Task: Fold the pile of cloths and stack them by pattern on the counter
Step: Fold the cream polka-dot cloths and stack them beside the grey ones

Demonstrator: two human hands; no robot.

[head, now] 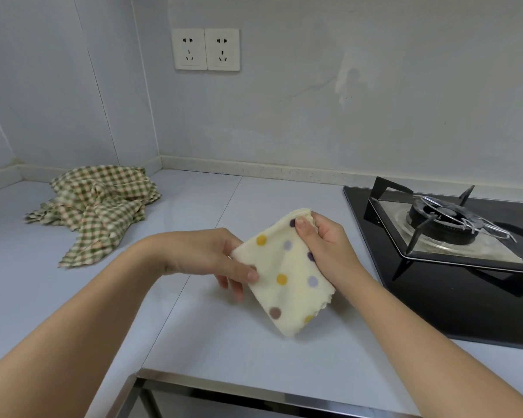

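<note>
A cream dotted cloth (287, 276), folded small with yellow, lilac, purple and brown spots, hangs above the table (194, 336), pinched by fingers of the left hand (212, 260) and right hand (323, 242). A crumpled green checked pile (100, 206) lies at the table's far left.

No legible text anywhere.

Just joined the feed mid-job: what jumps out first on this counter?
The cream dotted cloth stands out, held folded above the middle of the counter by the left hand and right hand. A rumpled pile of green checked cloths lies in the far left corner, and a black gas stove sits at the right.
</note>
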